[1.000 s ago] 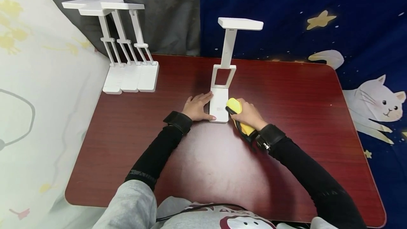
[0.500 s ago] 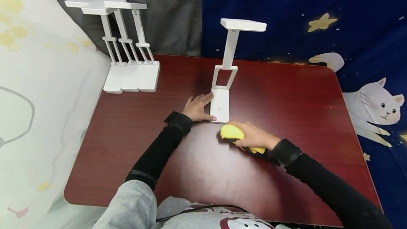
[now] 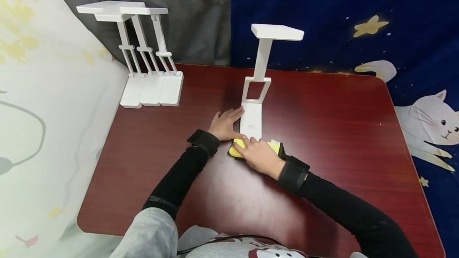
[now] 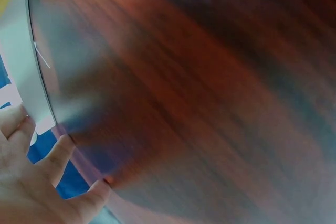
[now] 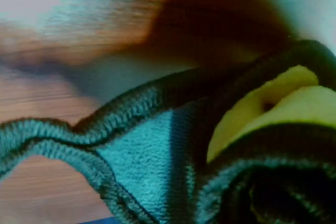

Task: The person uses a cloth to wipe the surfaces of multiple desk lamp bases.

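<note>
A white folding desk lamp [image 3: 252,119] stands unfolded mid-table, its flat base pointing toward me. My left hand [image 3: 225,124] lies flat on the table with straight fingers against the base's left edge; the left wrist view shows those fingers [image 4: 29,182] beside the white base [image 4: 21,77]. My right hand [image 3: 257,155] grips a yellow cloth [image 3: 235,149] with dark edging and holds it against the near end of the base. In the right wrist view the cloth [image 5: 273,108] fills the blurred frame.
Three more white lamps [image 3: 154,88] stand side by side at the back left of the dark red table [image 3: 340,122]. A pale patterned fabric borders the left side and a blue starry cloth hangs behind and to the right.
My right hand has carried the yellow cloth from the base's right side around to its near end, moving left. The left hand has stayed against the base.
</note>
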Motion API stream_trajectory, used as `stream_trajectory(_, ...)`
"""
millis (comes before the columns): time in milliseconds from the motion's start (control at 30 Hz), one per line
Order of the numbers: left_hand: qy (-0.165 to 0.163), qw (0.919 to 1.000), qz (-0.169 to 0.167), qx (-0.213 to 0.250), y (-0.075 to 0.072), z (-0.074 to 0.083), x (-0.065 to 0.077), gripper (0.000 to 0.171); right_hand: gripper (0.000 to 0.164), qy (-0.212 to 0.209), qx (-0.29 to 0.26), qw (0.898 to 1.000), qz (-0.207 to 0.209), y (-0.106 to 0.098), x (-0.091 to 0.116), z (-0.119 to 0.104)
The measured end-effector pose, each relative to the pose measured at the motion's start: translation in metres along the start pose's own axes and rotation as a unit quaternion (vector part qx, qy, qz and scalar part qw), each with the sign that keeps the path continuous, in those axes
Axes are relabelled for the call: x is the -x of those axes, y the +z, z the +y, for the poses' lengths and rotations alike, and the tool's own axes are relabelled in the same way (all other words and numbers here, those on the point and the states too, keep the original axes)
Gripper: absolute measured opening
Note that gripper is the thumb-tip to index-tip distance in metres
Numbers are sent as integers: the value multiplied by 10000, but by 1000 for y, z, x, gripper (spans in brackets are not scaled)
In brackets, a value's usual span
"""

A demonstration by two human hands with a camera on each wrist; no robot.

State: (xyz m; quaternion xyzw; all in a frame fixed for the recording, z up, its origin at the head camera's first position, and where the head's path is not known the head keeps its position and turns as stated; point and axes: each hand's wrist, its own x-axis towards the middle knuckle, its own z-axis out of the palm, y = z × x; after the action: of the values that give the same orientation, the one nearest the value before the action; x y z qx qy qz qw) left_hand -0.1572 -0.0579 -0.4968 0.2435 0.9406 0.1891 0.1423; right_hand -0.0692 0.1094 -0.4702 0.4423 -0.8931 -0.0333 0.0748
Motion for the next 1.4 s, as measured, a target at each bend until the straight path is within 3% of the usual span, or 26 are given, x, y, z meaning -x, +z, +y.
stream_trajectory(300, -71, 10000, -22, 60, -7, 1, 1, 99, 63, 403, -396, 9977, -380, -3, 26, 18)
stream_trajectory(567, -107, 9999, 48, 79, -6, 0, 2, 99, 69, 818, -604, 9931, -587, -3, 55, 32)
stream_trajectory(733, -126, 9998, -60, 123, -5, -1, 1, 100, 69, 1278, -957, 9835, -851, -14, 65, 45)
stream_trajectory(833, -89, 9998, -78, 169, -6, -1, 1, 100, 70, 1256, -1342, 9797, -795, -23, 60, 49)
stream_trajectory(967, -85, 9999, -21, 130, -6, -2, 1, 99, 70, 564, -1621, 9826, -716, -20, 38, 35)
stream_trajectory(1067, -90, 9999, -33, 104, -5, -2, 2, 98, 59, -94, -1438, 9878, -584, -10, 18, 15)
stream_trajectory(1167, -47, 9999, -55, 116, -3, -1, 2, 97, 45, -429, -1069, 9930, -250, -2, 3, 1)
stream_trajectory(1267, -19, 10000, -43, 30, -2, 0, 1, 95, 40, -335, -796, 9963, 46, 3, -4, -3)
stream_trajectory(1400, -41, 10000, -49, -58, -3, 3, 2, 92, 46, 79, -691, 9976, 2, 6, 0, 2)
